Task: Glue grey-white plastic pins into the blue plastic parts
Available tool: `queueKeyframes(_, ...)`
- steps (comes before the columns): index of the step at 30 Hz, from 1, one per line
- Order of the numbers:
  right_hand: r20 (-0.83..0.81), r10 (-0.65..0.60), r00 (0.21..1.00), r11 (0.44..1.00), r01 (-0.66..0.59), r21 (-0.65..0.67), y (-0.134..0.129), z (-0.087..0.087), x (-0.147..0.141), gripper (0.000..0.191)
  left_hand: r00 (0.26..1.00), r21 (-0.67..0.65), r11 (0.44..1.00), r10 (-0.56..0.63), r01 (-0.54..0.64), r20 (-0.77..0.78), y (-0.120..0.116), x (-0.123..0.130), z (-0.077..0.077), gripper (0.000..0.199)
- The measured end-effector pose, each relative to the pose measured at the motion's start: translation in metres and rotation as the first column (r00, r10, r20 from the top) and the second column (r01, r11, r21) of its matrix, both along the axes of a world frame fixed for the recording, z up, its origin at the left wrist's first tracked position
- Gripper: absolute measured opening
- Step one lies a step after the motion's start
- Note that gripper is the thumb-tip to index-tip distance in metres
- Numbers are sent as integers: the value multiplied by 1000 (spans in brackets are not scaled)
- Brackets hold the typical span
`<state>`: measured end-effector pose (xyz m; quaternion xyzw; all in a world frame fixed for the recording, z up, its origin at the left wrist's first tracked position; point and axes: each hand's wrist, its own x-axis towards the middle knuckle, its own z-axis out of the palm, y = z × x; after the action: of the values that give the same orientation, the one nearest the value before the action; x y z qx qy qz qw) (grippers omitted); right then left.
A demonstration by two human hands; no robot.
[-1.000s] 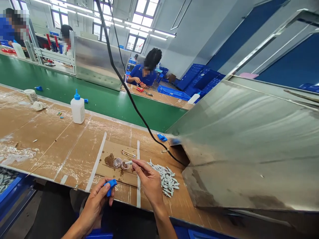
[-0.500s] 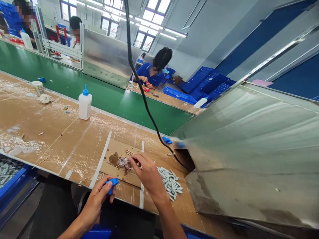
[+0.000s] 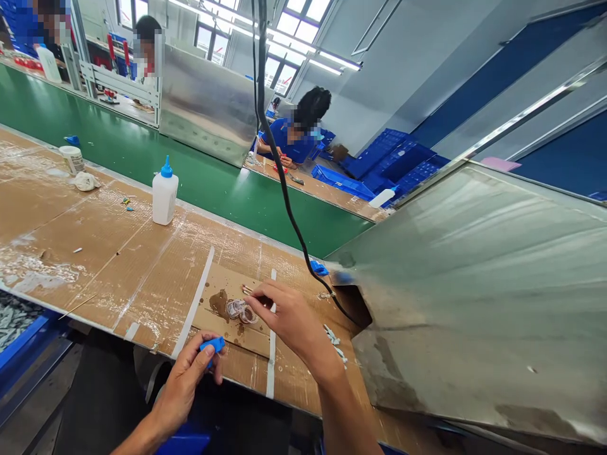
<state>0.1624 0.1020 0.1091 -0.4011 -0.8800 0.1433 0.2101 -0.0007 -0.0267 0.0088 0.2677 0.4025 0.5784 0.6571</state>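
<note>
My left hand (image 3: pixel 183 382) pinches a small blue plastic part (image 3: pixel 212 345) at the near edge of the cardboard-covered bench (image 3: pixel 95 253). My right hand (image 3: pixel 289 319) reaches over a small cardboard pad (image 3: pixel 222 316), its fingertips pinched on something thin and small that I cannot make out, beside two small glue-filled caps (image 3: pixel 241 311). A brown glue stain lies next to the caps. Thin sticks (image 3: pixel 246 289) lie just beyond the fingers. The pile of small grey parts (image 3: pixel 336 341) is mostly hidden behind my right wrist.
A white glue bottle with blue nozzle (image 3: pixel 164 193) stands at the bench's far edge. A green conveyor belt (image 3: pixel 142 164) runs behind it. A black cable (image 3: pixel 284 189) hangs down into a large metal hood (image 3: pixel 474 284) on the right. Other people work across the belt.
My right hand has slid left and forward over the caps, now covering most of the grey parts. My left hand with the blue part has barely moved. The view has shifted slightly.
</note>
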Motion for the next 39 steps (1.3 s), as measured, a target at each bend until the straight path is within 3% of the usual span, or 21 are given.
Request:
queueKeyframes(3,-130,7,991,988,-27,-153,-21,7,1,18,995,117,991,-62,70,-77,0,0,11,25)
queueKeyframes(6,-168,-6,986,966,-38,-256,-40,-1,6,18,988,181,976,-106,125,-110,1,3,18,23)
queueKeyframes(11,-377,-111,920,922,-46,-384,-54,-24,12,13,998,166,984,-63,67,-29,2,10,14,23)
queueKeyframes(14,-475,-138,869,915,-71,-396,-58,-33,12,12,997,150,986,-80,75,23,3,12,12,23)
queueKeyframes(17,-509,-224,831,912,-5,-410,-54,-42,12,13,995,92,993,-84,79,53,5,12,10,27)
queueKeyframes(19,-509,-313,801,917,115,-383,-45,-47,12,16,995,31,999,-42,40,91,6,11,9,29)
queueKeyframes(22,-432,-323,842,946,269,-183,-27,-53,10,16,983,-65,996,63,-53,171,7,9,6,29)
queueKeyframes(26,-332,-185,925,978,207,33,-13,-56,5,13,974,-81,992,110,-96,196,8,5,8,28)
queueKeyframes(32,-316,-153,936,981,183,66,-11,-60,3,12,980,-89,993,91,-76,179,12,2,11,27)
queueKeyframes(39,-377,-192,906,977,212,12,-14,-60,3,11,990,-56,997,68,-61,124,15,2,3,23)
